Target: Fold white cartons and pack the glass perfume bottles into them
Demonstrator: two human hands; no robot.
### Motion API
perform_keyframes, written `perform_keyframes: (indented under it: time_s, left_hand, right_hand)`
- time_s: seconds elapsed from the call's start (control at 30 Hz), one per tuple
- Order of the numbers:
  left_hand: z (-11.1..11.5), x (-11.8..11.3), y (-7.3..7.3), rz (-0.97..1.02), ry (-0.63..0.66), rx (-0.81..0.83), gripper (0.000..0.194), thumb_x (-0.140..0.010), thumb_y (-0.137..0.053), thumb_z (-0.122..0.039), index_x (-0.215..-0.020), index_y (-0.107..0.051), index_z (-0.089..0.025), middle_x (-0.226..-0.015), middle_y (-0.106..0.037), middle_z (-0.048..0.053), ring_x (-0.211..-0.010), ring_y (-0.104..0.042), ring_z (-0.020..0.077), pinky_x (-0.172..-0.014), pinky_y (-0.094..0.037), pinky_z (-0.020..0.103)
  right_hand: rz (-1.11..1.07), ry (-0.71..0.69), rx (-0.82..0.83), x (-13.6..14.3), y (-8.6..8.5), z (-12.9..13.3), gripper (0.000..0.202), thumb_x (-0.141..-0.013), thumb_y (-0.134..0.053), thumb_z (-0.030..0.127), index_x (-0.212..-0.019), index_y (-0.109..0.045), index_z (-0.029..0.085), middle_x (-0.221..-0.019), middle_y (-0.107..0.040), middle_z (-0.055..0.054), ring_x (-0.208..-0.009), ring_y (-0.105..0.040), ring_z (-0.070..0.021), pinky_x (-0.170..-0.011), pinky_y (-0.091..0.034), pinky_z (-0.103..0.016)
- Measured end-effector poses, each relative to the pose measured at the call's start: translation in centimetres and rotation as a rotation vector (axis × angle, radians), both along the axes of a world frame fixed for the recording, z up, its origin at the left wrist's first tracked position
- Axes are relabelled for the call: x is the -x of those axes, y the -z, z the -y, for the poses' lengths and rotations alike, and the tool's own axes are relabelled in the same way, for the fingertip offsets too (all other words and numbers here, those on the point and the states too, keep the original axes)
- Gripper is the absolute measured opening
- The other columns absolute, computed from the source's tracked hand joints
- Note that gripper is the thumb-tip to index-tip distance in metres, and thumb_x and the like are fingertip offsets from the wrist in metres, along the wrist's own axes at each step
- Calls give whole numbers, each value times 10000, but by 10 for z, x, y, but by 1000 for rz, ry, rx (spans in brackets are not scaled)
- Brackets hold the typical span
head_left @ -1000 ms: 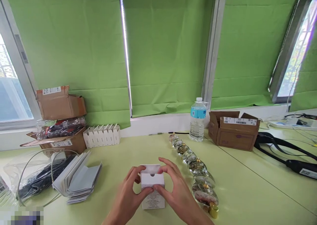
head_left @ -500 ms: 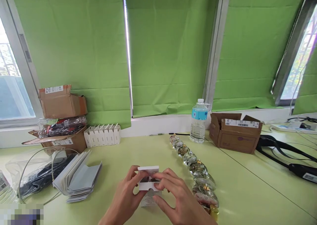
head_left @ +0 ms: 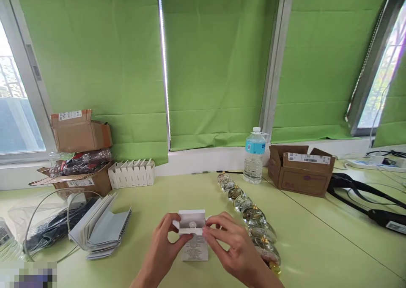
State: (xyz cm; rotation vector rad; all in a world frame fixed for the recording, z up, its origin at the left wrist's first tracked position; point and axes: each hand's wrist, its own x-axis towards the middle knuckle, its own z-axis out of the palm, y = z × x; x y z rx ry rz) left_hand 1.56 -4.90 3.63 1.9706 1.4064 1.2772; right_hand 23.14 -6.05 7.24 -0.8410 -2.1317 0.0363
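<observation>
A small white box (head_left: pixel 194 249), its top open, is held between both hands: its left side is gripped by the left hand (head_left: pixel 167 239), probably for steadiness, while its front right edge is pinched by the right hand (head_left: pixel 233 243), seemingly to keep the opening clear. To the right hand's far side, glass bottles (head_left: pixel 253 215) are lined up on the pale worktop (head_left: pixel 155 207); folded white cartons (head_left: pixel 108 231) are stacked left of the left hand. Ahead, green blinds (head_left: pixel 215 68) are hung.

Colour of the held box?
The box is white with grey print; best in the head view.
</observation>
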Motion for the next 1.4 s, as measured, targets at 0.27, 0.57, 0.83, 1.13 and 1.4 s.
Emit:
perform_keyframes:
  time_s: [0.27,0.57,0.83,1.13,1.4]
  left_hand:
    - [2,2,2,-38,-21,46,384,-769,-670,-334,-1106,-505,-254,-856,-670,-6,-816,-634,188,-783,-503,322]
    - [0,6,26,-278,-35,-75,516,-834,-619,-276,-1287,-373,-269,-988,-687,38,-920,-665,207,-788,-537,341]
    - [-3,-2,18,-674,-25,-701,398,-914,-436,-119,-1309,-428,-167,-1099,-677,99,-925,-661,190,-794,-520,314]
    - [3,-15,27,-910,-50,-935,429,-951,-313,-103,-1345,-454,-196,-1149,-668,108,-947,-654,177,-844,-463,311]
    - [0,-15,39,-902,-32,-874,500,-927,-356,-96,-1426,-334,-87,-1235,-633,149,-1023,-637,204,-858,-486,318]
  right_hand:
    - [15,2,87,-4,1,3,228,-920,-515,260,-957,-740,252,-1028,-715,-54,-905,-657,-192,-814,-524,-314]
    - [-126,116,228,-1,0,1,258,-935,-496,356,-919,-735,260,-936,-744,-35,-913,-671,-212,-921,-466,-375]
    - [-31,277,225,9,18,-3,186,-897,-551,360,-892,-716,273,-944,-713,-22,-880,-623,-226,-833,-453,-377]
    - [43,378,401,27,30,0,262,-830,-548,170,-1045,-675,247,-1104,-672,-59,-881,-650,-259,-715,-476,-343]
    - [12,538,187,30,34,-2,67,-729,-668,189,-727,-712,239,-987,-649,-119,-951,-559,-317,-797,-448,-436]
